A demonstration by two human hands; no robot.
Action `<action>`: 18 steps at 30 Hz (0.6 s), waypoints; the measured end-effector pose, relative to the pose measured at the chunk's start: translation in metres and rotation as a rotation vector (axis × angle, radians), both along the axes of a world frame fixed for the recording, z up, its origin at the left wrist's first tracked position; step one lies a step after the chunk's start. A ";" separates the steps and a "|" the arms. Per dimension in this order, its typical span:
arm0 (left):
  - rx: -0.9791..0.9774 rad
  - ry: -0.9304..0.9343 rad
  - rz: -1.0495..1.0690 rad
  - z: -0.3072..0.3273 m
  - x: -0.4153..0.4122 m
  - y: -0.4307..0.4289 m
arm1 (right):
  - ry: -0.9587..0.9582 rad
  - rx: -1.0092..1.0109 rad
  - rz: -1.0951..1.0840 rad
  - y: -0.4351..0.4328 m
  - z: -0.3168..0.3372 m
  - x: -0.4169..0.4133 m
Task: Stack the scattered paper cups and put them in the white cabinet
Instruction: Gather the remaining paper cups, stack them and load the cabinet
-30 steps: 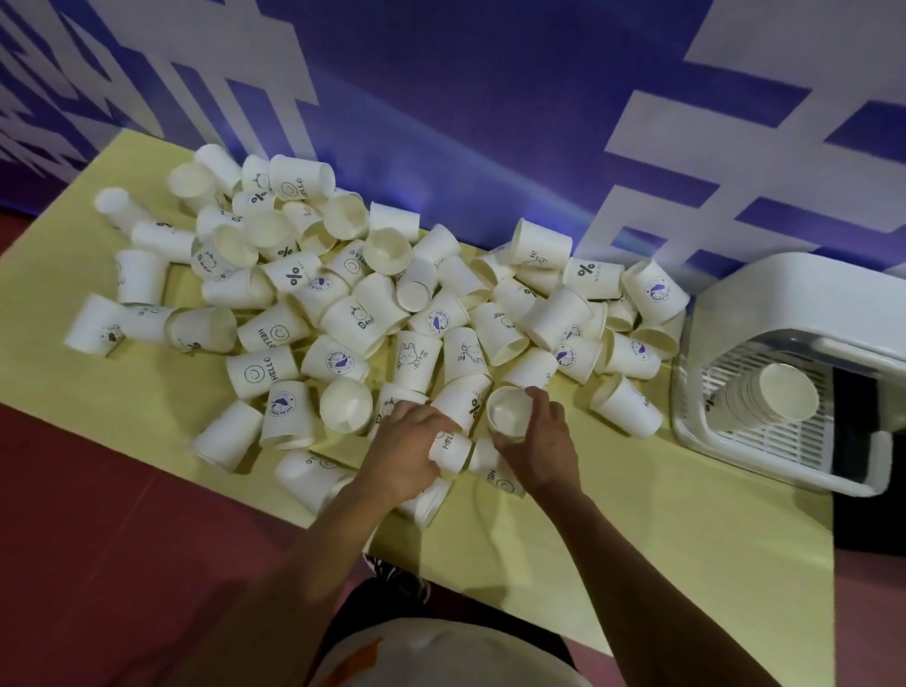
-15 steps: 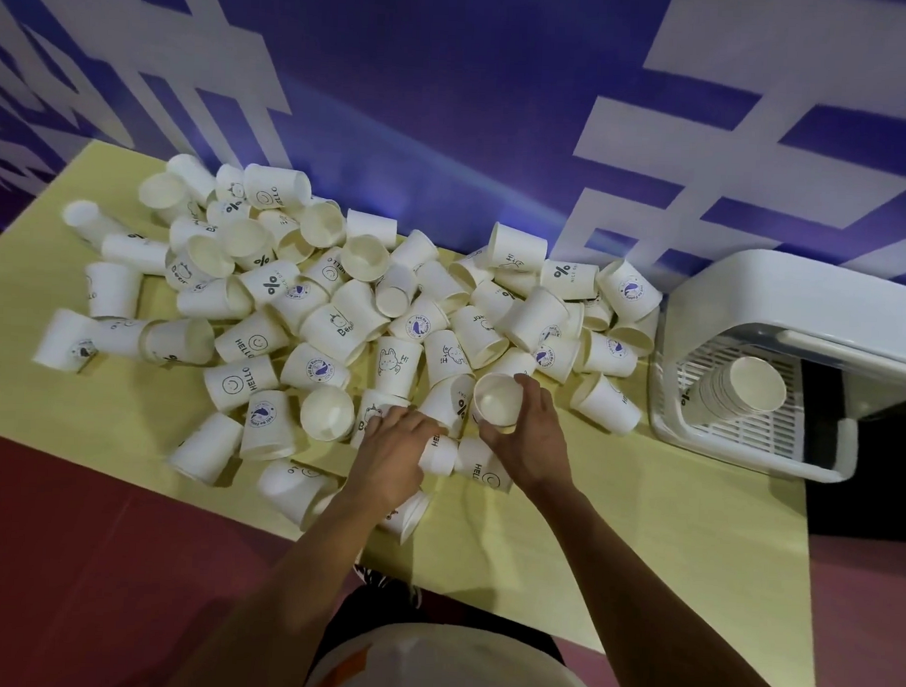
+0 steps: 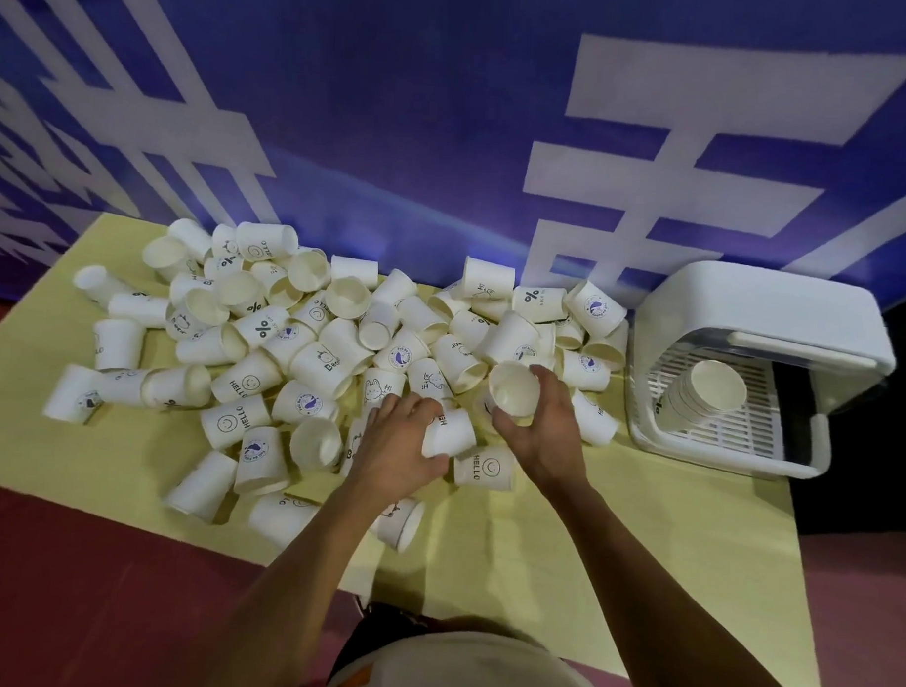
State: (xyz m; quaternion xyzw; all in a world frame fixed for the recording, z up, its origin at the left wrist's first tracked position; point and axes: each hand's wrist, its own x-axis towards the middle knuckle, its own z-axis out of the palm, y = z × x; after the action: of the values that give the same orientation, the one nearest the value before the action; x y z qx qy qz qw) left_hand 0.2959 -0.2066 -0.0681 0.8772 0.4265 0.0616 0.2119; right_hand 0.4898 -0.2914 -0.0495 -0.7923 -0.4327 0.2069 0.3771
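Observation:
Many white paper cups (image 3: 307, 348) lie scattered on a yellow table (image 3: 613, 544), most on their sides. My right hand (image 3: 545, 434) grips an upright cup (image 3: 511, 389) with its mouth facing up, near the front of the pile. My left hand (image 3: 396, 449) holds a cup marked HELLO (image 3: 450, 433) that lies on its side, just left of the right hand. The white cabinet (image 3: 760, 323) stands open at the table's right end, with a stack of cups (image 3: 700, 398) lying on its slatted shelf.
A blue wall with white markings (image 3: 448, 137) rises directly behind the table. Red floor (image 3: 72, 587) borders the table's near edge at the left. Another HELLO cup (image 3: 482, 467) lies between my wrists. Bare yellow tabletop stretches in front of the cabinet.
My left hand has closed around the HELLO cup and lifted it a little toward the right hand's cup. The right hand keeps its upright cup, raised slightly.

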 end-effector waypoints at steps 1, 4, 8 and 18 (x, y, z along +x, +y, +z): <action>0.013 -0.017 0.003 0.004 0.006 0.001 | 0.001 0.013 -0.017 -0.003 0.003 0.006; 0.021 -0.054 0.007 0.013 0.029 0.001 | -0.006 0.045 -0.072 -0.012 0.014 0.027; 0.004 -0.070 -0.024 0.022 0.069 -0.003 | -0.040 0.094 -0.178 -0.028 0.028 0.064; -0.234 -0.125 -0.021 0.023 0.159 -0.016 | -0.099 0.141 -0.458 -0.074 0.057 0.157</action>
State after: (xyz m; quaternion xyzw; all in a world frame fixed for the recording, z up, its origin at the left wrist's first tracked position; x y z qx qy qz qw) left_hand 0.4548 -0.2222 -0.0454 0.8454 0.4075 0.0635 0.3395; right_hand 0.6470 -0.3658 0.0073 -0.8507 -0.2729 0.0460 0.4470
